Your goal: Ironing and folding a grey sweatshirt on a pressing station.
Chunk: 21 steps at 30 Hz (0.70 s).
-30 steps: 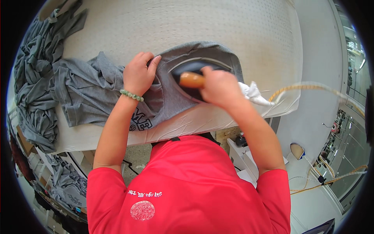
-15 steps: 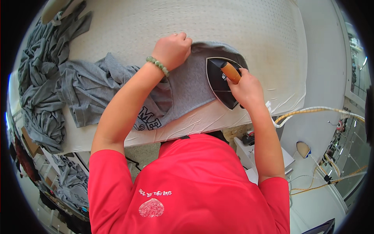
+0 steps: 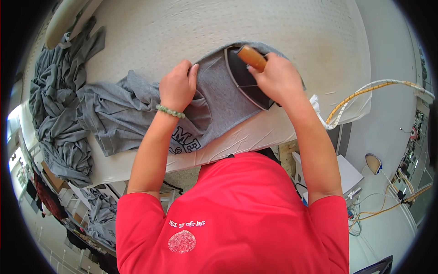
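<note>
A grey garment (image 3: 223,86) lies across the padded ironing table (image 3: 182,27), flat on its right part and rumpled on its left. Dark lettering marks its front edge. My left hand (image 3: 177,86), a green bead bracelet at the wrist, is closed on the cloth near the garment's far edge; the fingertips are partly hidden. My right hand (image 3: 280,80) grips the wooden handle of a black iron (image 3: 251,89). The iron's soleplate rests on the flat part of the garment, its tip pointing away from me.
A heap of grey garments (image 3: 59,118) covers the table's left end. Beyond it a pale rounded arm (image 3: 64,23) juts in. A white-and-yellow hose (image 3: 351,102) curves off to the right. Cables and a white box (image 3: 349,176) are below the table's right side.
The iron has moved away from me and slightly left over the garment. My left hand has shifted left and nearer to me along the cloth. The whole view has shifted a little.
</note>
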Each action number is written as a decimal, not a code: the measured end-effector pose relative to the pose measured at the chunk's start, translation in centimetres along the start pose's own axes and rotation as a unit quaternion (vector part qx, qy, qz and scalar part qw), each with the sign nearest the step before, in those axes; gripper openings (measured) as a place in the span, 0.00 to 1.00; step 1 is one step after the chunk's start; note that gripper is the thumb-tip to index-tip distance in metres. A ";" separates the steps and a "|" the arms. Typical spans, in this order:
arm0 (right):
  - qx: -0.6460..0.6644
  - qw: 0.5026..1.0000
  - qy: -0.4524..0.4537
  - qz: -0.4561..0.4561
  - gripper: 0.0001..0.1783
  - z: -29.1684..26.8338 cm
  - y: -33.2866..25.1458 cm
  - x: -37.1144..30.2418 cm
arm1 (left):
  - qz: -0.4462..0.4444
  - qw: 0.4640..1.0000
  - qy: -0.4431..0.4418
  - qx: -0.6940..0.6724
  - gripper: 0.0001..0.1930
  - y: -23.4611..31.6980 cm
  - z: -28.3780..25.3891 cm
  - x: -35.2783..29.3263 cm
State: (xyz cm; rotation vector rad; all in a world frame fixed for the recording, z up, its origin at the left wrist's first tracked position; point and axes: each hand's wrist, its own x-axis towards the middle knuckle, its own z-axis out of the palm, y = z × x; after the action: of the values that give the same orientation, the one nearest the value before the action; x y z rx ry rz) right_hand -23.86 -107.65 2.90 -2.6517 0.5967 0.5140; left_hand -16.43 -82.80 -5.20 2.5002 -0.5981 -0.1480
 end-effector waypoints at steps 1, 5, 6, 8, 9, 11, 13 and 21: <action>-0.012 1.000 -0.003 -0.025 0.23 0.2 -0.7 0.1 | -0.012 1.000 0.002 -0.007 0.16 -0.2 0.1 -0.2; -0.089 0.981 -0.098 -0.142 0.21 1.3 -3.9 -1.2 | -0.037 0.999 0.023 -0.024 0.15 -1.2 0.6 0.0; -0.082 0.982 -0.097 -0.141 0.20 1.4 -4.6 -1.5 | -0.043 0.999 0.019 -0.028 0.15 -1.4 0.5 0.0; -0.067 0.983 -0.108 -0.137 0.20 1.4 -5.2 -1.3 | -0.048 0.998 0.019 -0.033 0.15 -1.7 0.4 -0.2; -0.073 0.983 -0.094 -0.138 0.20 1.2 -5.1 -1.0 | -0.064 0.997 0.022 -0.049 0.15 -1.8 0.3 -0.4; -0.042 0.997 -0.031 -0.052 0.21 0.5 -4.2 0.8 | -0.098 0.992 0.025 -0.076 0.15 -1.8 0.2 -1.1; -0.026 1.000 -0.001 -0.010 0.21 0.0 -2.4 1.9 | -0.086 0.993 0.035 -0.073 0.14 -1.7 0.1 -1.8; -0.082 0.992 0.035 0.088 0.22 -3.8 12.5 -1.8 | -0.034 0.992 0.109 -0.060 0.11 -0.2 -0.9 -2.7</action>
State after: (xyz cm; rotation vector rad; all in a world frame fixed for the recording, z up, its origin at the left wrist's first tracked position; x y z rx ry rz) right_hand -30.18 -119.20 3.56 -2.7966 0.8479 0.5434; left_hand -18.55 -81.02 -4.63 2.3796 -0.4025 0.0618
